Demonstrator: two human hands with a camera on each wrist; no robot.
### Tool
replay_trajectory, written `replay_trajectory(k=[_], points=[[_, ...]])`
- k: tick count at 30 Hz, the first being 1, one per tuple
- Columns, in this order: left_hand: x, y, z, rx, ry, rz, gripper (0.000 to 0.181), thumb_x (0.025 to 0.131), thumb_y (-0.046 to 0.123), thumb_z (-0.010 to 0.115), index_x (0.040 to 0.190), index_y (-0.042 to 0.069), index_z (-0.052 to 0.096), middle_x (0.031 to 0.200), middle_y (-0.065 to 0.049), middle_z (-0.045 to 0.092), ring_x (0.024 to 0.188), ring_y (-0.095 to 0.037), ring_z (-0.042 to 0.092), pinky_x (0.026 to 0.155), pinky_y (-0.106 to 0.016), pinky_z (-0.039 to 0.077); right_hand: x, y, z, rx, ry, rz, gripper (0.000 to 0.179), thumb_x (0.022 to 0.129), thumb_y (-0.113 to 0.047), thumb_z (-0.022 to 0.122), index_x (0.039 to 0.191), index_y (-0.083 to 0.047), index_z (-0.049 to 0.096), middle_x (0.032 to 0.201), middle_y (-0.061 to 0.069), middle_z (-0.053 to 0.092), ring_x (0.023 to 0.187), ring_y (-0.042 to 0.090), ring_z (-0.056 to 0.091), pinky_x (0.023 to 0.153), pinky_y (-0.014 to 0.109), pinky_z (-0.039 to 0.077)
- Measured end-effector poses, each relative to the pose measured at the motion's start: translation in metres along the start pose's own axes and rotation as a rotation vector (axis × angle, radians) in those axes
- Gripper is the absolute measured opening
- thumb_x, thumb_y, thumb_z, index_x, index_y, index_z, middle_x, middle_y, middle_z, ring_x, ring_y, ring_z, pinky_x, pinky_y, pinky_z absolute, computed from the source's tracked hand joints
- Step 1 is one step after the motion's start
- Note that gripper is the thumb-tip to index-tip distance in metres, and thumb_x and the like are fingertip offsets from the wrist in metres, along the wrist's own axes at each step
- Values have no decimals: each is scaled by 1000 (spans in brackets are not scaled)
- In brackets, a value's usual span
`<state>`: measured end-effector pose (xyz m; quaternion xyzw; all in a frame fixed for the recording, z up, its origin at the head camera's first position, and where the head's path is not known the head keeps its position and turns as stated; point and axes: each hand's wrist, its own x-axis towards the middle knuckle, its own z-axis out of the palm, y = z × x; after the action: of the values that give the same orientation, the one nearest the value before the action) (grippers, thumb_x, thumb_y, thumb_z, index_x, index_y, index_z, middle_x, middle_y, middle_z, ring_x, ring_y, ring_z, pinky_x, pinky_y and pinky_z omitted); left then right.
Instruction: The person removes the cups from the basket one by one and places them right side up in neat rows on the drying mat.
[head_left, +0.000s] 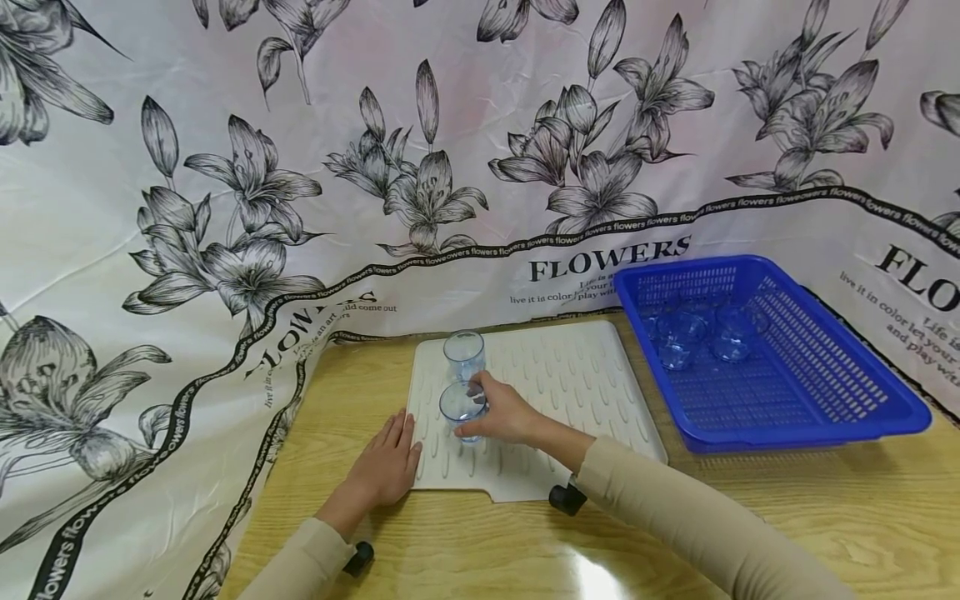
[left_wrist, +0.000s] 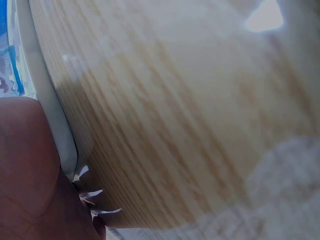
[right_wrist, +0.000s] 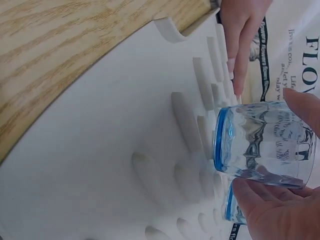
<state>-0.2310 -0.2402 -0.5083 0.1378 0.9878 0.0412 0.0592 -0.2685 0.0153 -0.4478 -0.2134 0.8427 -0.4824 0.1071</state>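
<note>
In the head view, my right hand [head_left: 510, 412] grips a clear bluish drinking glass [head_left: 461, 410] by its sides, thumb and fingers on opposite sides. The glass is upright over the left part of a white ridged drying mat [head_left: 577, 375]; its thick blue base [right_wrist: 220, 140] is close to the ridges, though whether it touches cannot be told. A second glass [head_left: 464, 352] stands on the mat just behind it. My left hand [head_left: 386, 462] rests at the mat's left edge, its fingers extended along the rim. The left wrist view shows only part of that hand.
A blue plastic basket [head_left: 795, 439] stands right of the mat, with several glasses [head_left: 678, 333] at its back left. The wooden table [head_left: 352, 375] extends around the mat. A flower-printed cloth [head_left: 450, 283] hangs behind and along the left side.
</note>
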Motion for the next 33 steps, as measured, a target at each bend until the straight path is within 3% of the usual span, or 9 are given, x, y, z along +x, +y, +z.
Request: replay_trajectory(k=[18,23,28,33], points=[[-2,2,-1,-13,4,-3,64,113,37,29,162,-3,19,169,-22,14,155,-42,17,123,-55,24,-1,2,2,-27,12,-14,87,81,-25,88,148,2,40,139,21,58,130,37,56,108,50,47],[2,4,-1,-10,11,14,64,113,35,31,161,-5,20,169,-23,14,155,-42,17,123,-55,24,-5,-2,-8,-42,22,-21,91,80,-25,89,151,2,39,143,21,56,133,39,54,108,51,47],[-4,1,0,-18,22,13,64,112,33,34,160,-6,20,168,-25,14,154,-44,18,123,-56,23,-14,-11,-18,-73,-13,-63,92,82,-26,87,153,3,37,149,22,50,138,39,48,109,53,45],[-6,4,-2,-25,28,29,62,112,32,33,160,-7,22,168,-26,15,154,-45,19,122,-56,23,-29,-19,-33,-128,-19,-41,92,84,-27,86,155,1,36,154,20,46,143,37,43,113,54,41]])
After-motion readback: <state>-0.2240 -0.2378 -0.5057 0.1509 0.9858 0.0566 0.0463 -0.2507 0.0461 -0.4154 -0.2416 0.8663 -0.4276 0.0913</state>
